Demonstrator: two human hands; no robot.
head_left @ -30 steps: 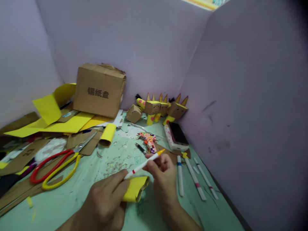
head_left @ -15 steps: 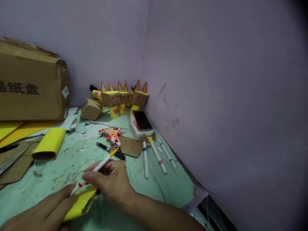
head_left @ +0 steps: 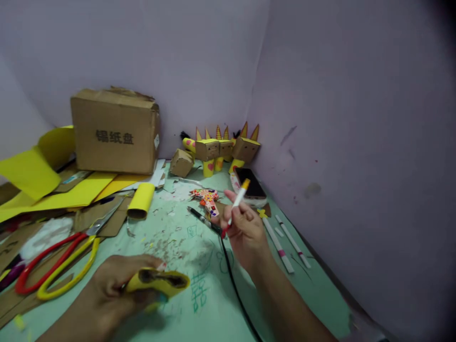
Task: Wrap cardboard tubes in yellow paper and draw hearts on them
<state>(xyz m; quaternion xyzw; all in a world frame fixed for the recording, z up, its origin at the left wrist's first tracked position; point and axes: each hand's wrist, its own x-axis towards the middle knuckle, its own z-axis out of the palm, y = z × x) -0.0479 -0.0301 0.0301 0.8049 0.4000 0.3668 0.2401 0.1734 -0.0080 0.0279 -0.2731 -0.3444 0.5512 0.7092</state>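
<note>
My left hand (head_left: pixel 114 285) is closed around a flattened yellow-covered cardboard tube (head_left: pixel 169 281), its open end facing right. At the thumb tip shows a small pale and reddish spot that I cannot make out. My right hand (head_left: pixel 247 232) grips a white marker pen (head_left: pixel 238 202), which tilts up with its orange end on top and red at its lower end. Just left of that hand lie a black pen (head_left: pixel 203 219) and a colourful patterned cutout (head_left: pixel 206 197). A black cable (head_left: pixel 233 280) runs down the green tabletop (head_left: pixel 178 323) between both hands.
Scissors with red and yellow handles (head_left: pixel 67 256) lie at left, near a yellow tube (head_left: pixel 141 202) and yellow sheets (head_left: pixel 85 190). Behind them stands a cardboard box (head_left: pixel 116 149). Horned cardboard figures (head_left: pixel 245 149), a phone (head_left: pixel 251 183) and white markers (head_left: pixel 280 244) are along the right wall.
My hands have moved apart, the right one carrying the marker up and right, away from the yellow tube. The tube's open end now faces right. The view has turned left.
</note>
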